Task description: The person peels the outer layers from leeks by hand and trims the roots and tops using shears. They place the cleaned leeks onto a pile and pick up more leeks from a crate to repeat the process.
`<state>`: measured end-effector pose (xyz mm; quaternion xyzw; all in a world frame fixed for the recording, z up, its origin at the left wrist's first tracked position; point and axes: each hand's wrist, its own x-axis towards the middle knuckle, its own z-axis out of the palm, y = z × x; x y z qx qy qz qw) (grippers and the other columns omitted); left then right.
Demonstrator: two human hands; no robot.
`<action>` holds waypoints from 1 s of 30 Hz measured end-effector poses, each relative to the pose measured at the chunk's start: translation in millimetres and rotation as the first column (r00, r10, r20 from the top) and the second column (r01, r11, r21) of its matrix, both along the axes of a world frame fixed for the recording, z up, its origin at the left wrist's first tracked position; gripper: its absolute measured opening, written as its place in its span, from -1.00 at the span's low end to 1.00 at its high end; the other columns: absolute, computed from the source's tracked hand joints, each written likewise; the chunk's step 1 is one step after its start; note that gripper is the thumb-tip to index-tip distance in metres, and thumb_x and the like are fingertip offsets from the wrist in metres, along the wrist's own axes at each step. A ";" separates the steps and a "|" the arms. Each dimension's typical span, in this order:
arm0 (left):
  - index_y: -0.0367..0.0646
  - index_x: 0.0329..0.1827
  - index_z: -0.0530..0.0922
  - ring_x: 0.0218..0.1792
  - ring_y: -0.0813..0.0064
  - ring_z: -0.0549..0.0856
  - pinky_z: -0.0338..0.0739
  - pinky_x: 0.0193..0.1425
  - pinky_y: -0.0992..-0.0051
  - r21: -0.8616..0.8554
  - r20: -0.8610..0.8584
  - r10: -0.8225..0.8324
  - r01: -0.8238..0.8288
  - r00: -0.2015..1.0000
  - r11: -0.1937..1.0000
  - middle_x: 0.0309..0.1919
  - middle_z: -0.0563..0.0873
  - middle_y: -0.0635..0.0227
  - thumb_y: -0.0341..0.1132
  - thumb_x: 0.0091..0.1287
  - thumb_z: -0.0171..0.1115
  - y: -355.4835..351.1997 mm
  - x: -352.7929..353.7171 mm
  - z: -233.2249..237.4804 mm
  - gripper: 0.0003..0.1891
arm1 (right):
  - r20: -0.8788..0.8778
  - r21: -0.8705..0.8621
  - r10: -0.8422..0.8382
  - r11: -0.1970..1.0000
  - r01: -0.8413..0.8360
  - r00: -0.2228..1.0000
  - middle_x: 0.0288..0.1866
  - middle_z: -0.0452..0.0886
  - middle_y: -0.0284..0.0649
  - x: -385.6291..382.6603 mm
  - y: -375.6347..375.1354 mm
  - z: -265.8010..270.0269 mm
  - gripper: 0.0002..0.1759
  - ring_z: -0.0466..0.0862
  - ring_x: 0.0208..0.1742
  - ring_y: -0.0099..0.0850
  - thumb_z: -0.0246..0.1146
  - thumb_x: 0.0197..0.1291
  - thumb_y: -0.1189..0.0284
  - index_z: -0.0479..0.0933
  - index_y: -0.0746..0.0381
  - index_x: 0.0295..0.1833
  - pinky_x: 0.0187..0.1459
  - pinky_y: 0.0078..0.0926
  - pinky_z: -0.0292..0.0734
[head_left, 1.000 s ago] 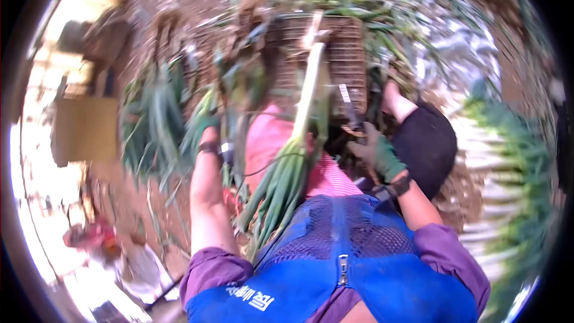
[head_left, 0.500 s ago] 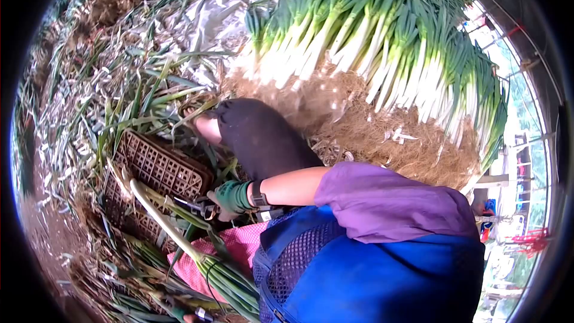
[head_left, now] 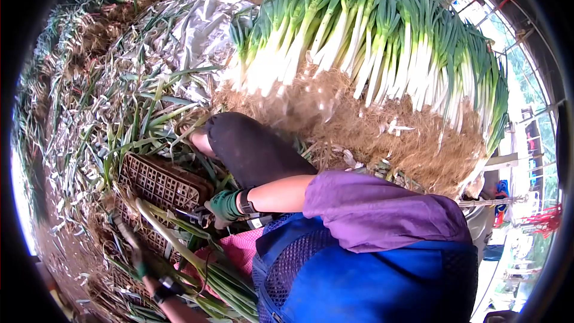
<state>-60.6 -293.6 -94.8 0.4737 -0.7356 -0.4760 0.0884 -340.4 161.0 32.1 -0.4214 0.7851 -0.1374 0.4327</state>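
My right hand (head_left: 223, 208), in a green glove with a dark band at the wrist, is closed around a dark tool (head_left: 200, 218) with a thin metal part. Just beside it, a long leek-like stalk (head_left: 170, 238) lies diagonally, its green leaves (head_left: 224, 284) over pink checked cloth (head_left: 242, 251) at my lap. My left hand (head_left: 141, 263), also green-gloved, is at the lower left over scattered leaves. Motion smears its fingers, and whether it holds anything is unclear. A brown plastic crate (head_left: 158, 180) sits ahead of my right hand.
A long row of green-and-white stalks (head_left: 359, 36) with brown roots (head_left: 371, 125) lies beyond my bent knee (head_left: 251, 146). Loose leaves and peelings (head_left: 89, 131) cover the ground. White sheeting (head_left: 206, 24) lies at the upper middle. Red cords (head_left: 545, 220) are at the far right.
My left hand and forearm have come up into view from the bottom edge, reaching toward the crate's side. My right hand keeps its grip on the tool. The whole view has shifted slightly.
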 end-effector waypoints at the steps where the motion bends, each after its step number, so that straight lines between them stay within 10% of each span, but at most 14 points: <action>1: -0.15 0.12 0.59 -0.21 0.30 0.65 0.58 -0.11 0.28 0.075 0.181 0.005 -0.019 0.983 0.997 -0.12 0.70 0.15 0.06 0.41 0.22 51.0 -11.9 15.9 -0.54 | 0.003 -0.006 -0.019 1.000 0.019 1.000 0.04 0.70 0.04 0.1 0.6 -0.6 -0.25 0.69 0.12 -0.06 0.39 -0.10 0.12 0.53 0.34 0.20 0.13 -0.23 0.58; 3: -0.14 0.03 0.62 -0.27 0.33 0.65 0.57 -0.17 0.30 0.194 0.345 -0.003 -0.068 0.939 0.979 -0.18 0.72 0.22 -0.01 0.38 0.30 151.3 -31.1 62.1 -0.61 | 0.003 -0.052 -0.099 0.994 0.099 0.995 -0.01 0.71 0.06 -3.6 0.0 -9.8 -0.29 0.70 0.07 -0.02 0.39 -0.11 0.12 0.55 0.35 0.14 0.08 -0.19 0.59; 9: -0.14 0.00 0.62 -0.31 0.42 0.65 0.57 -0.23 0.38 0.471 -0.041 0.225 -0.180 0.973 0.864 -0.23 0.71 0.32 -0.04 0.36 0.32 186.2 25.9 98.2 -0.63 | 0.247 -0.297 -0.307 0.879 0.373 0.919 -0.39 0.73 0.02 -14.0 -5.6 -20.9 -0.51 0.76 -0.33 -0.18 0.41 -0.13 0.14 0.66 0.36 -0.22 -0.22 -0.23 0.64; 10: -0.14 0.00 0.62 -0.31 0.43 0.65 0.58 -0.24 0.39 0.505 -0.074 0.239 -0.170 0.968 0.846 -0.24 0.70 0.33 -0.04 0.36 0.33 192.8 22.7 100.8 -0.64 | 0.527 0.031 -0.209 0.973 0.227 0.824 -0.46 0.70 -0.05 -28.4 3.9 27.0 -0.56 0.74 -0.39 -0.21 0.39 -0.05 0.19 0.65 0.33 -0.16 -0.30 -0.25 0.61; 13: -0.15 -0.01 0.62 -0.33 0.47 0.65 0.58 -0.27 0.43 0.568 -0.141 0.279 -0.153 0.950 0.809 -0.26 0.70 0.38 -0.06 0.35 0.34 216.6 -5.5 103.6 -0.65 | 0.467 -0.474 -0.050 0.829 0.298 0.883 -0.41 0.68 -0.08 4.2 4.1 -4.8 -0.57 0.69 -0.43 -0.29 0.34 0.09 0.16 0.57 0.33 -0.12 -0.35 -0.28 0.58; 22: -0.10 -0.07 0.59 -0.35 0.40 0.66 0.53 -0.29 0.36 0.304 0.059 0.217 -0.224 0.974 0.926 -0.35 0.68 0.31 -0.12 0.41 0.19 263.3 -52.7 146.8 -0.75 | 0.251 -0.313 0.106 0.950 -0.023 0.962 -0.25 0.69 0.10 48.0 15.4 49.6 -0.51 0.73 -0.19 -0.01 0.37 0.11 0.20 0.50 0.29 0.05 -0.12 -0.19 0.59; 28: -0.08 0.04 0.58 -0.28 0.07 0.68 0.60 -0.14 0.30 -0.024 -0.298 -0.116 0.114 0.947 0.993 -0.29 0.70 0.12 -0.35 0.29 0.23 250.3 -28.1 92.5 -0.74 | 0.160 -0.272 0.193 0.951 -0.145 0.968 -0.23 0.69 0.16 55.7 7.3 58.1 -0.44 0.71 -0.13 0.08 0.33 0.12 0.13 0.49 0.34 0.07 -0.10 -0.10 0.60; 30: -0.13 0.05 0.60 -0.29 0.28 0.70 0.60 -0.16 0.39 0.195 -0.213 0.106 -0.064 0.971 0.979 -0.29 0.72 0.22 -0.30 0.33 0.27 248.2 -31.8 89.5 -0.73 | 0.167 -0.335 0.151 0.938 -0.088 0.974 -0.28 0.69 0.15 58.5 15.7 54.8 -0.42 0.72 -0.20 0.08 0.35 0.10 0.15 0.47 0.37 0.08 -0.14 -0.08 0.60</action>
